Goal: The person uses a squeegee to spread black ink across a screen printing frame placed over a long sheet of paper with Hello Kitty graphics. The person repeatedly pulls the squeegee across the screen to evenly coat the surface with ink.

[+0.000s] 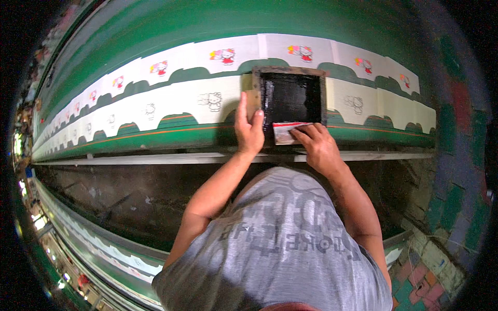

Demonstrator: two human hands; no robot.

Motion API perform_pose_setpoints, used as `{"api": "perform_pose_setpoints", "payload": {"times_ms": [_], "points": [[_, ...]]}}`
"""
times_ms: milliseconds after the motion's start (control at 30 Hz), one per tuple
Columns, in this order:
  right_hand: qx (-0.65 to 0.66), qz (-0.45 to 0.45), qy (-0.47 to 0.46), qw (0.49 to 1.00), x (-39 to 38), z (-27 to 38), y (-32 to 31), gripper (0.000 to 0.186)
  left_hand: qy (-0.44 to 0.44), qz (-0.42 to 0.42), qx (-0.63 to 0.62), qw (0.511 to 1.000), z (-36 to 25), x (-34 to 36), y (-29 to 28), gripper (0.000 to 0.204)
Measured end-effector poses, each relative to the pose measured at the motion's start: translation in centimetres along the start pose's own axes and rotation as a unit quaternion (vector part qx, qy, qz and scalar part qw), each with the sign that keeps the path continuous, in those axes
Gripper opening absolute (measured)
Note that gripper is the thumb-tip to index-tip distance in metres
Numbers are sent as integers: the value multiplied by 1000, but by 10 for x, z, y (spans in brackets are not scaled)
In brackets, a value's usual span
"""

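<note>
A screen printing frame (322,98) with a dark mesh coated in wet black ink lies over the lower row of white printed pieces (176,101). My left hand (250,129) is at its left edge, thumb on the near-left rim and fingers stretched up along a side tab, holding it. In my right hand (319,147) is a squeegee (285,135) with a red-edged blade, at the near end of the mesh. The blade meets the black ink. Pieces either side of the frame carry black outline cartoon figures; the far row (301,52) shows coloured ones.
The long green printing table (207,20) runs left to right, with a pale rail (197,158) along its near edge. Behind me at lower left stands another table (119,259) bearing white pieces. Coloured paving (423,285) and a cable lie at lower right.
</note>
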State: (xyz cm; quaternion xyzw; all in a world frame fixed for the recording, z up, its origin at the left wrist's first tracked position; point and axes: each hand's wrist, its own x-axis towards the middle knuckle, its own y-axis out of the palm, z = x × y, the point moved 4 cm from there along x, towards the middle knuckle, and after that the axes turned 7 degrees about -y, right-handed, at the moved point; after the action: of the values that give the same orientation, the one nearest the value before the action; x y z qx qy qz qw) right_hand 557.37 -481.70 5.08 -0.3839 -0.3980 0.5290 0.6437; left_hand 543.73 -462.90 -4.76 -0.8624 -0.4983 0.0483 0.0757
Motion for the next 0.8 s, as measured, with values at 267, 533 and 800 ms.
{"api": "perform_pose_setpoints", "payload": {"times_ms": [267, 533, 800], "points": [[-3, -36, -4, 999, -1, 7, 6, 49, 16, -3, 18, 1000, 0, -3, -3, 90], [13, -64, -18, 998, -7, 3, -3, 51, 52, -21, 47, 997, -3, 0, 5, 100], [26, -190, -29, 981, -33, -26, -4, 41, 87, -40, 59, 994, -35, -16, 13, 96]]}}
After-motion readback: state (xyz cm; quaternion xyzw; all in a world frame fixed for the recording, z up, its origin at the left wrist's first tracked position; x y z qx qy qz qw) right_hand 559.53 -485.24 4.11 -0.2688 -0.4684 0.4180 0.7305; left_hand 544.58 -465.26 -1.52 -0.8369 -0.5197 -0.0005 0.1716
